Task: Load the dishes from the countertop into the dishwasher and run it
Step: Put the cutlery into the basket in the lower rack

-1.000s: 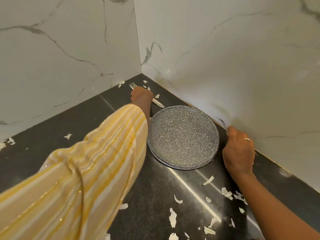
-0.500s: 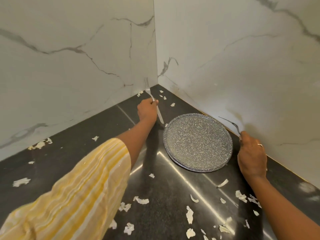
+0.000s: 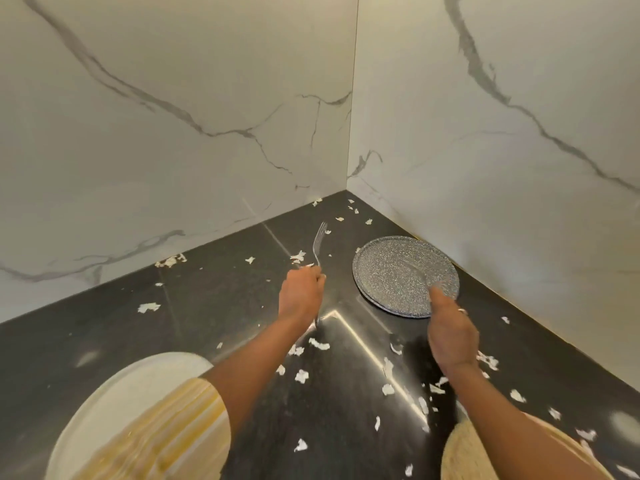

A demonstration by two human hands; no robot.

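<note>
A grey speckled plate [image 3: 388, 271] lies on the black countertop [image 3: 214, 306] near the corner of the marble walls. My left hand [image 3: 300, 292] is closed around a silver fork [image 3: 318, 242], tines pointing up and away, to the left of the plate. My right hand [image 3: 450, 329] grips a second utensil [image 3: 417, 271], thin and blurred, whose end reaches over the plate's near right part. A white plate [image 3: 128, 400] sits at the lower left, partly hidden by my striped sleeve.
Torn white scraps [image 3: 301, 375] are scattered over the countertop, thickest between and below my hands. White marble walls [image 3: 173, 116] close the corner behind and to the right. A woven tan object [image 3: 460, 455] shows at the bottom right.
Both hands have lifted a utensil off the countertop and drawn back from the corner toward me. The view has pulled back, bringing the white plate into sight.
</note>
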